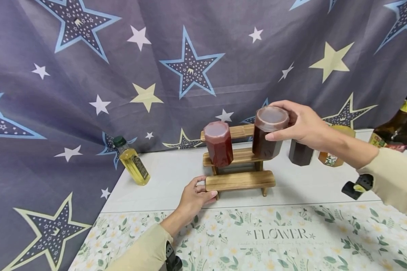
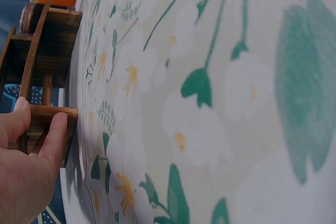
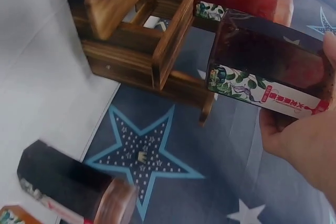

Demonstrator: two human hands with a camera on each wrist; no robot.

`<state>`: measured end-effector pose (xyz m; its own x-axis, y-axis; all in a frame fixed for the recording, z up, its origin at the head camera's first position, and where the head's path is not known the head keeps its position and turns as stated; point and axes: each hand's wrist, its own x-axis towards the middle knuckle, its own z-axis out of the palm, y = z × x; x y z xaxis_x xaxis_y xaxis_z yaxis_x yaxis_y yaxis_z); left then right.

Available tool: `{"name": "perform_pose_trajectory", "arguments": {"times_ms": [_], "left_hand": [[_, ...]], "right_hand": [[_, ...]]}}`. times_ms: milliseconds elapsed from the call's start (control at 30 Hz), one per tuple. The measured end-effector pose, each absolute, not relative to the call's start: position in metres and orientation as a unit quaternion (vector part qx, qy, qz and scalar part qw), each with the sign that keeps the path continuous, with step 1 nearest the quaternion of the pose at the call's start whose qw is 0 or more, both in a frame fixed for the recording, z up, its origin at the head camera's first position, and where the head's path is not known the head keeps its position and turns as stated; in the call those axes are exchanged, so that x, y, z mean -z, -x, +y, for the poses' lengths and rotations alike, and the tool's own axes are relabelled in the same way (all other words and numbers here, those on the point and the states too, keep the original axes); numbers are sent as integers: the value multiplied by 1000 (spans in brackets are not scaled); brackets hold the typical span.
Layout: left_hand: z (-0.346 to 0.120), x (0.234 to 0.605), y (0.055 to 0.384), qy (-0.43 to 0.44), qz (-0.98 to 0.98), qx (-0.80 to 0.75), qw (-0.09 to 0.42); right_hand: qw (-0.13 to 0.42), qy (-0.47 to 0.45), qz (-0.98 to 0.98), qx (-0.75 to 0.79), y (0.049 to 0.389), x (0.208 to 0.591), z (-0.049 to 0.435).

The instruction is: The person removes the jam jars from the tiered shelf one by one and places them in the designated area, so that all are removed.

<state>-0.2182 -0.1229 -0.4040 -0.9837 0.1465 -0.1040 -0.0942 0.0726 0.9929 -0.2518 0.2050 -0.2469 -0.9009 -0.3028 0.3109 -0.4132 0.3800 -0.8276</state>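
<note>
A three-tier wooden stand (image 1: 240, 181) is on the table in front of me. My left hand (image 1: 194, 195) grips the left end of its lowest step, thumb and fingers about the wood (image 2: 47, 112). My right hand (image 1: 300, 124) holds a dark jar (image 1: 266, 141) near its top, upright over the right part of the middle step. Whether its base touches the step, I cannot tell. In the right wrist view, this dark jar (image 3: 262, 61) has a white label with red print. A red octagonal jar (image 1: 218, 146) stands on the middle step's left part.
Right of the stand are another dark jar (image 1: 300, 153), an orange jar (image 1: 329, 158) and a brown bottle (image 1: 395, 130). A green-capped oil bottle (image 1: 135, 165) stands at left. Behind hangs a star-patterned curtain (image 1: 176, 113); a flowered cloth (image 1: 257, 241) covers the table's front.
</note>
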Motion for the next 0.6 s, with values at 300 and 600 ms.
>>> {"name": "perform_pose_trajectory", "arguments": {"times_ms": [300, 600], "left_hand": [[-123, 404, 219, -19, 728, -680, 87], [-123, 404, 220, -19, 725, -683, 89]], "right_hand": [[68, -163, -863, -473, 235, 255, 239], [78, -127, -874, -462, 227, 285, 273]]}}
